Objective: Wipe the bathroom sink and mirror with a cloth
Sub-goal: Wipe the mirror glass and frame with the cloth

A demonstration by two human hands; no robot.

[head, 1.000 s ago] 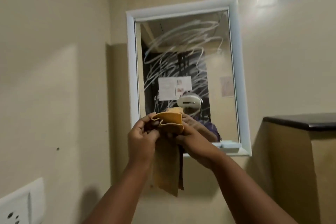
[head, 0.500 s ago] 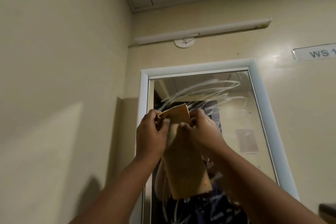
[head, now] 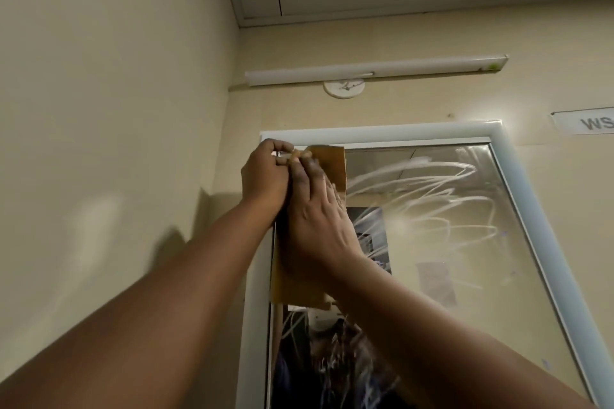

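An orange-brown cloth [head: 332, 166] lies flat against the top left corner of the mirror [head: 448, 242], which has a white frame and white streaks smeared across its glass. My left hand [head: 264, 176] pinches the cloth's upper left edge near the frame. My right hand [head: 315, 219] lies flat over the cloth with straight fingers, pressing it to the glass. The cloth's lower end [head: 292, 289] hangs below my right wrist. The sink is out of view.
A cream side wall [head: 116, 143] stands close on the left. Above the mirror hangs a long tube light [head: 375, 71] with a round white fitting [head: 344, 88] under it. A label sign [head: 588, 123] is on the wall at the right.
Both hands have risen with the cloth from in front of the mirror's lower half to its top left corner. The right hand went from pinching the cloth to pressing flat on it.
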